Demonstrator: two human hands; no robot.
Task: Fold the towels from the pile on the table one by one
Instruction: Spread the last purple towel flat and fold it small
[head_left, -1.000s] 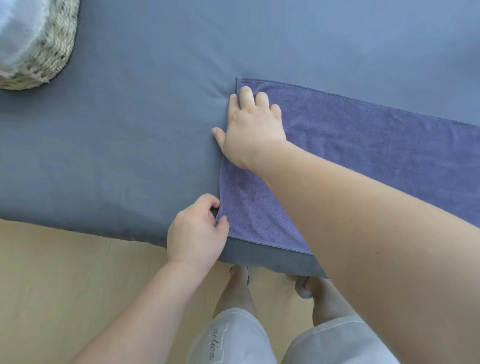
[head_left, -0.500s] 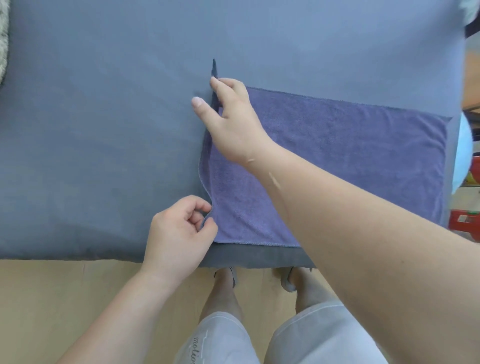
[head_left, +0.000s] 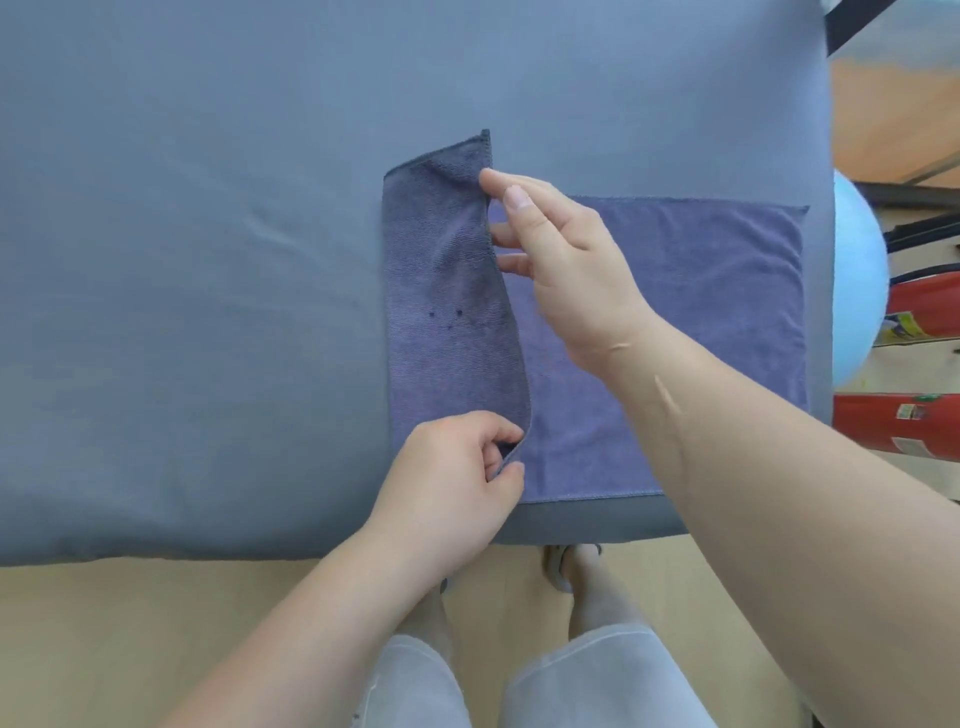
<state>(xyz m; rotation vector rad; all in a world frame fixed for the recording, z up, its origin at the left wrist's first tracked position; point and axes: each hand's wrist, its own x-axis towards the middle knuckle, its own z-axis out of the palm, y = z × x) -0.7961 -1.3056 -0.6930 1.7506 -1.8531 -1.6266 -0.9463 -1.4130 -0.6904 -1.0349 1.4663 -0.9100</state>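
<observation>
Towel: purple towel (head_left: 675, 332) flat at the table (head_left: 208, 260) front-right edge, left flap raised.
Left hand (head_left: 447, 483): pinching the flap's near corner.
Right hand (head_left: 566, 260): fingers apparently gripping the far edge (partly hidden).
Room: bare cloth leftward.

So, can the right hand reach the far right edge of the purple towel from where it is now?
Probably yes. The right hand pinches the lifted flap near its far corner, and the purple towel lies flat and uncovered up to its right edge. Nothing stands in between; the left hand holds the near corner.
</observation>
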